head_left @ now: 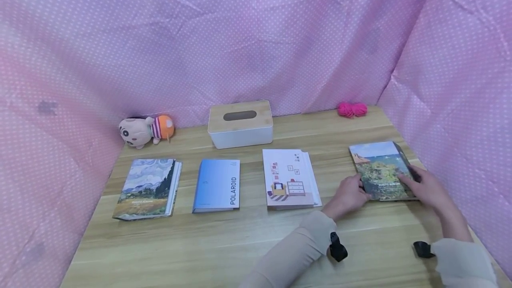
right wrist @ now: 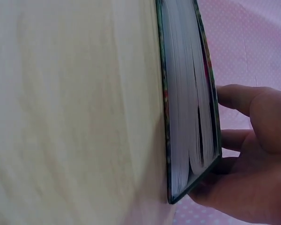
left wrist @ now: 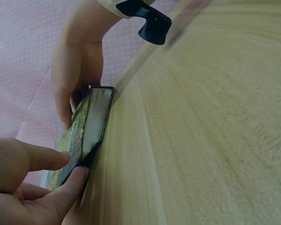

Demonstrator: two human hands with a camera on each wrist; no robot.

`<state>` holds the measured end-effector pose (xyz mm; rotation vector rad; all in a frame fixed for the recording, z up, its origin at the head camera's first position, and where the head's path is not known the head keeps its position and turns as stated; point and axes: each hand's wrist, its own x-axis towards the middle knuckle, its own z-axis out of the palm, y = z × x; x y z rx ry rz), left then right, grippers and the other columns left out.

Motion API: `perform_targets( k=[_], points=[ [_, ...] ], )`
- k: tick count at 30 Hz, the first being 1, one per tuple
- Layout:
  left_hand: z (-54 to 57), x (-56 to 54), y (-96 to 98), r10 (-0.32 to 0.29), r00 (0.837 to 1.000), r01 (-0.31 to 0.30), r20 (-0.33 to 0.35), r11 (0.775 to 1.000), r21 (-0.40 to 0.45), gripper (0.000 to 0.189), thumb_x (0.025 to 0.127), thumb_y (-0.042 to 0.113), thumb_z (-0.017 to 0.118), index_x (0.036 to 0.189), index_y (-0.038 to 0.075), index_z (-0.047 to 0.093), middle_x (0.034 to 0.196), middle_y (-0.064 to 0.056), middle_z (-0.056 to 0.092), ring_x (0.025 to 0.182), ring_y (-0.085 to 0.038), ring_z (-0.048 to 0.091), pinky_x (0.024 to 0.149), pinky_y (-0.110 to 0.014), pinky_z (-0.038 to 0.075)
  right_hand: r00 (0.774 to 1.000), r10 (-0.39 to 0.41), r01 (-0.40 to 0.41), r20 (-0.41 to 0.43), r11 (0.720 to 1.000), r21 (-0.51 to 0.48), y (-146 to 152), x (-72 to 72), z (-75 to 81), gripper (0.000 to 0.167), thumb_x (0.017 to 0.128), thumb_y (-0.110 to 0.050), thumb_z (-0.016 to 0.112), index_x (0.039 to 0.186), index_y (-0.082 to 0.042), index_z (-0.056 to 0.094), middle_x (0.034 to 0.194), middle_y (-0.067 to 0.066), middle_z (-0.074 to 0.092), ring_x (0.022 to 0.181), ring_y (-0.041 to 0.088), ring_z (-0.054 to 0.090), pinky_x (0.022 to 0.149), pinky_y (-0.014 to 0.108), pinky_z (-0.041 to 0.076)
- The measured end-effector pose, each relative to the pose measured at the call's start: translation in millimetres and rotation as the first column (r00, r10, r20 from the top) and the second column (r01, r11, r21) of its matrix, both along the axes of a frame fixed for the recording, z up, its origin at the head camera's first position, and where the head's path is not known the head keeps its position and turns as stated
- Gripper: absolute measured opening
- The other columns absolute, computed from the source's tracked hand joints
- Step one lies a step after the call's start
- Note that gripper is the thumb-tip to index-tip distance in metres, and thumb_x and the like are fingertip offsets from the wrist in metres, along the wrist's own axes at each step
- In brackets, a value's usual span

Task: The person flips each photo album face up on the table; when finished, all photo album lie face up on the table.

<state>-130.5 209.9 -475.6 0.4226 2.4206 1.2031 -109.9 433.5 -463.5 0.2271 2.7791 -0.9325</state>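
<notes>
A photo album [head_left: 384,172] with a painted garden-and-sky cover lies at the right of the table, its dark spine to the right. My left hand [head_left: 350,194] holds its near left corner, a finger on the cover and the thumb at the edge, as the left wrist view shows. On the spine side, my right hand [head_left: 430,190] grips the album, thumb over the cover and other fingers partly hidden behind the spine. White page edges [right wrist: 182,103] show between the covers in the right wrist view.
To the left lie a white illustrated album [head_left: 286,177], a blue POLAROID album [head_left: 218,186] and a landscape-painting album [head_left: 146,186]. Behind them are a tissue box [head_left: 242,137], a plush toy [head_left: 138,132] and pink yarn [head_left: 352,110]. Pink dotted cloth [head_left: 256,48] hangs around the table.
</notes>
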Motion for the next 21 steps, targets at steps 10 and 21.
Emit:
perform_targets(
  k=[10, 21],
  points=[
    [-3.9, -3.8, 1.0, -0.041, 0.988, 0.029, -0.147, 0.996, -0.086, 0.051, 0.081, 0.017, 0.076, 0.129, 0.014, 0.058, 0.080, 0.010, 0.057, 0.068, 0.003, 0.052, 0.064, -0.009, 0.043, 0.996, -0.084, 0.084, 0.009, 0.993, -0.077, -7, 7.6, 4.7, 0.081, 0.099, -0.049, 0.038, 0.148, 0.010, 0.011, 0.140, 0.047, 0.019, 0.123, 0.065, 0.023, 0.094, 0.071, 0.028],
    [-3.3, -1.8, 3.4, -0.026, 0.971, -0.012, -0.236, 0.987, -0.158, 0.018, 0.083, 0.028, 0.075, 0.088, 0.016, 0.063, 0.071, 0.008, 0.053, 0.069, -0.003, 0.049, 0.060, -0.015, 0.040, 0.973, -0.188, 0.155, -0.138, 0.963, -0.221, -19, 14.9, 17.8, 0.074, 0.097, -0.045, 0.049, 0.150, -0.001, 0.022, 0.148, 0.035, 0.024, 0.131, 0.052, 0.031, 0.098, 0.019, 0.043]
  ],
)
